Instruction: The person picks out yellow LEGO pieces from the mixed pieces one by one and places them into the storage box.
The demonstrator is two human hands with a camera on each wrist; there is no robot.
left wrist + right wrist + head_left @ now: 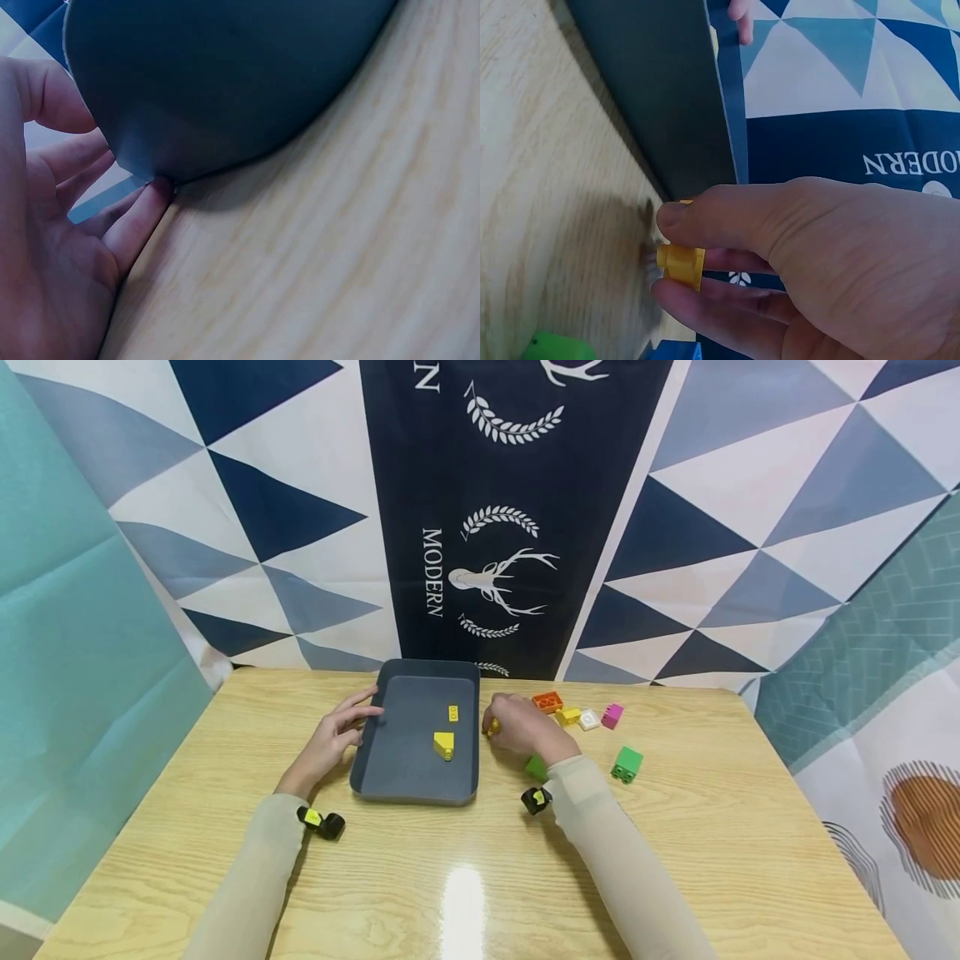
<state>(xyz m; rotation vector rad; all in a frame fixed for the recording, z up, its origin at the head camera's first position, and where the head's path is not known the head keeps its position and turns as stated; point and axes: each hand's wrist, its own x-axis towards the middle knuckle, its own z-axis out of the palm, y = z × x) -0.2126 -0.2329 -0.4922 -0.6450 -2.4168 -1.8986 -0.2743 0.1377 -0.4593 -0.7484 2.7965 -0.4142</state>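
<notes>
The right hand (517, 724) pinches a small, bright yellow block (681, 266), stud showing, between thumb and fingers (705, 306), just beside the gray tray (412, 781). The left hand (328, 743), spread loosely, touches its rim; 2 yellow pieces (444, 743) lie inside.

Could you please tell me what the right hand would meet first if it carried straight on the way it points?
Probably the right side of the grey tray: the right hand, pinching a yellow brick, points toward it from close beside, though its exact height is unclear.
</notes>
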